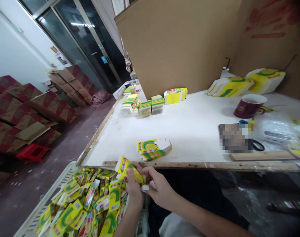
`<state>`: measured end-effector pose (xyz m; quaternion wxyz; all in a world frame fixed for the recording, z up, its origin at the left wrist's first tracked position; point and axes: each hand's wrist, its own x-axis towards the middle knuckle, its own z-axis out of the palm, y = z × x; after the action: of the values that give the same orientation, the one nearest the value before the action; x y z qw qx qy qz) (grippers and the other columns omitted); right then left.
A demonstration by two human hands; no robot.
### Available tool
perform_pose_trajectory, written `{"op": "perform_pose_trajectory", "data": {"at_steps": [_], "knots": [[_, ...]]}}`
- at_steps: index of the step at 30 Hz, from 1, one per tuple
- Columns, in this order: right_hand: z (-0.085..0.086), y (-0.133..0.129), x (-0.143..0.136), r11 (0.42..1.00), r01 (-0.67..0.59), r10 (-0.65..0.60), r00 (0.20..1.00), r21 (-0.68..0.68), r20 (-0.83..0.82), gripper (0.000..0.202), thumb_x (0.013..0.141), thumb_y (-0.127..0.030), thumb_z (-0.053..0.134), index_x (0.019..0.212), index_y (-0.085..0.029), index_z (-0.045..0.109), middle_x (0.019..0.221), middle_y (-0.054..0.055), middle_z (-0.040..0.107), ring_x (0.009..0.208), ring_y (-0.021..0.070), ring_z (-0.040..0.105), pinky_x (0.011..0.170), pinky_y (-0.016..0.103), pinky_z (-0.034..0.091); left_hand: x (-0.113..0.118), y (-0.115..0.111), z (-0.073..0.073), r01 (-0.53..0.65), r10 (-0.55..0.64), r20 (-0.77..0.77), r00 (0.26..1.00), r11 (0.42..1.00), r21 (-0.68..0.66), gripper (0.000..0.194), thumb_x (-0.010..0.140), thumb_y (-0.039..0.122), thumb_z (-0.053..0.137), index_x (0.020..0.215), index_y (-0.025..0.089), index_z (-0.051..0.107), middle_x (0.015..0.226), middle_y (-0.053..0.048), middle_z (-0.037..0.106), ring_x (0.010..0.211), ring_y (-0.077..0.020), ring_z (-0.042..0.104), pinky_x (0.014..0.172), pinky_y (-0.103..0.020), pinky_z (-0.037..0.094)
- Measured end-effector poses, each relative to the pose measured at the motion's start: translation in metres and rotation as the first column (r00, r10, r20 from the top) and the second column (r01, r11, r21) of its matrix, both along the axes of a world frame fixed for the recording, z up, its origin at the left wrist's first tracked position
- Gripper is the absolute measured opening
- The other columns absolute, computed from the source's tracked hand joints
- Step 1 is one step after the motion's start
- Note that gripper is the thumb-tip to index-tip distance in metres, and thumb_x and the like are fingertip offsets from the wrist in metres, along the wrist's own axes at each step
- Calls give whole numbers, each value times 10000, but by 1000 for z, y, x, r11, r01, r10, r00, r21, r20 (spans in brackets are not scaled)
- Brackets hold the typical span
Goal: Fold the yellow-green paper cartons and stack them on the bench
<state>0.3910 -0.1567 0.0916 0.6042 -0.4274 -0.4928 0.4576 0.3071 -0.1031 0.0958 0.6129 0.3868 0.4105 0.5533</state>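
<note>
A small yellow and green carton (123, 167) is held between my two hands, above the table's front edge. My left hand (134, 188) wraps round its body, thumb on the near face. The fingers of my right hand (158, 186) are pinched at its lower right end, where a small white flap shows. Just beyond my hands, a stack of flat yellow-green cartons (153, 148) lies on the white table (189, 131). Below and left, a pale plastic crate (45, 200) holds a heap of similar yellow cartons (90, 204).
More carton stacks (145, 108) stand at the table's back left, others (230, 87) at the back right. A maroon mug (248, 106), a plastic-wrapped bundle (273, 128) and a wooden strip (263, 156) lie right. Cardboard (179, 46) rises behind; a red stool (34, 152) stands left.
</note>
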Motion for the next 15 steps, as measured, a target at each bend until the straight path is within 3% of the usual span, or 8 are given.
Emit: {"op": "perform_pose_trajectory", "data": {"at_steps": [2, 5, 7, 9, 12, 15], "knots": [[-5, 3, 1, 1000, -25, 25, 1000, -14, -6, 370, 643, -42, 527, 976, -198, 483, 765, -29, 498, 652, 102, 446, 602, 217, 363, 0, 0, -4, 2, -2, -103, 995, 1000, -4, 491, 650, 642, 546, 839, 190, 526, 734, 0, 541, 679, -120, 531, 657, -234, 464], [-13, 8, 2, 997, -57, 47, 982, -53, -184, 306, 663, -128, 594, 931, -195, 464, 710, -48, 445, 591, 86, 408, 535, 198, 323, 1, -3, -7, 43, -47, -171, 984, 999, -27, 686, 606, 801, 365, 843, 187, 555, 764, -49, 578, 769, -181, 573, 721, -298, 482], [-14, 9, 2, 996, -66, 45, 961, -66, -272, 279, 678, -197, 626, 904, -192, 462, 701, -49, 440, 586, 83, 408, 530, 195, 314, 1, -3, -6, 55, -58, -193, 979, 998, -20, 714, 596, 826, 305, 807, 194, 562, 737, -55, 582, 780, -190, 581, 718, -295, 484], [-12, 8, 2, 993, -99, 78, 956, -63, -284, 282, 680, -228, 643, 896, -188, 466, 720, -39, 471, 602, 86, 422, 552, 202, 329, 0, -1, -4, 46, -40, -255, 966, 999, 20, 618, 615, 765, 398, 799, 195, 553, 710, -35, 572, 717, -168, 574, 659, -269, 480], [-8, 4, 0, 985, -161, 142, 962, -65, -234, 293, 647, -216, 677, 842, -182, 462, 743, -27, 512, 620, 90, 432, 576, 210, 344, -5, 5, -1, -20, 67, -405, 912, 993, 119, 392, 624, 540, 593, 774, 185, 524, 639, 21, 530, 568, -104, 499, 553, -208, 434], [-9, 5, 2, 990, -105, 91, 984, -89, -156, 219, 656, -177, 641, 754, -177, 445, 688, -40, 485, 600, 88, 413, 553, 205, 334, -8, 9, 0, -30, 96, -463, 881, 988, 148, 282, 620, 393, 649, 708, 173, 495, 575, 52, 496, 503, -77, 443, 500, -181, 393]]}}
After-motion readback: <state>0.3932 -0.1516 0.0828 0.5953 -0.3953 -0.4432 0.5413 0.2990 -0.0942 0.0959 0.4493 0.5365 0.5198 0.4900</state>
